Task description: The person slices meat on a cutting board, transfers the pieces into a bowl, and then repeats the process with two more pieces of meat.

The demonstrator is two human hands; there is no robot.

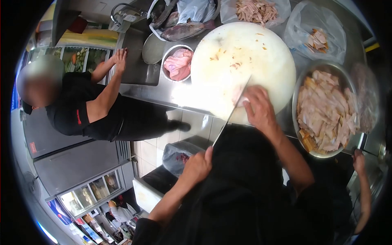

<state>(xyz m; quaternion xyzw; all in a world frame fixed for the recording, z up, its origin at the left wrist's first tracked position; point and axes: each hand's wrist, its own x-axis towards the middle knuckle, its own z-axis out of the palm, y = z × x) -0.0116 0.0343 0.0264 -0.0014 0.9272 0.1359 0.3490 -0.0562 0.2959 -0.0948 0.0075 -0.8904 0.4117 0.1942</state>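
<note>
My left hand (198,165) is closed around the handle end of a long knife (231,113), held at the near edge of a round white cutting board (269,49). The blade slants up and right across the board. My right hand (259,106) rests on the board with bent fingers, holding a small pale pink piece of meat (238,95) right beside the blade. The fingers partly cover this piece. Small brownish scraps (235,65) lie scattered on the board's far half.
At right stands a metal bowl of sliced meat (326,110). Plastic bags hold meat strips (256,11) and pieces (317,40). Left are raw pink meat (179,64), fish (185,30) and a sink (139,57). A co-worker (81,98) stands left; another person's hand (359,162) shows at right.
</note>
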